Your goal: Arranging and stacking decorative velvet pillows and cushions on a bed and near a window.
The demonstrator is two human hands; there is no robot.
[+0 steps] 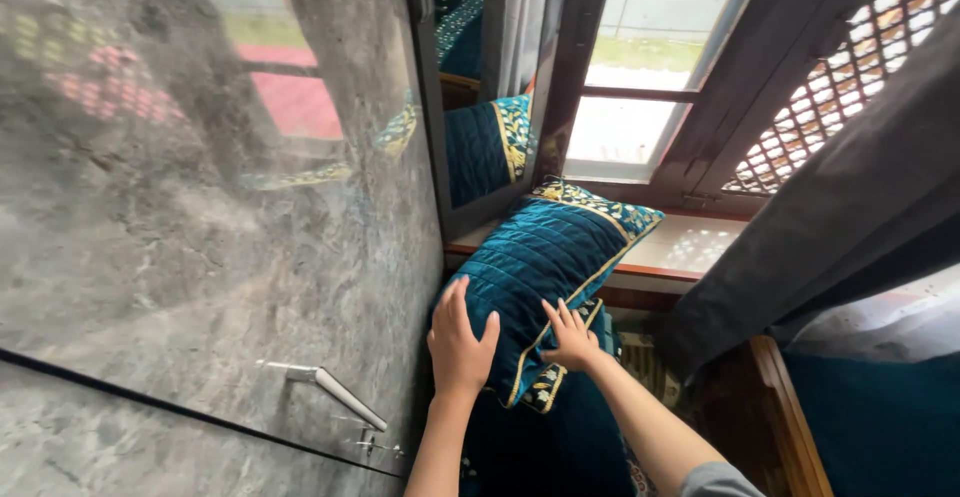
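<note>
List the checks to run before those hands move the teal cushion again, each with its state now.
1. Left hand flat on the teal cushion: ok.
2. Right hand on the cushion's gold-trimmed edge: ok.
3. Cushion propped against the window sill: ok.
4. Curtain hangs apart from the cushion: ok.
5. Cabinet handle away from the left arm: ok.
6. Firmness of either grip: cannot tell.
</note>
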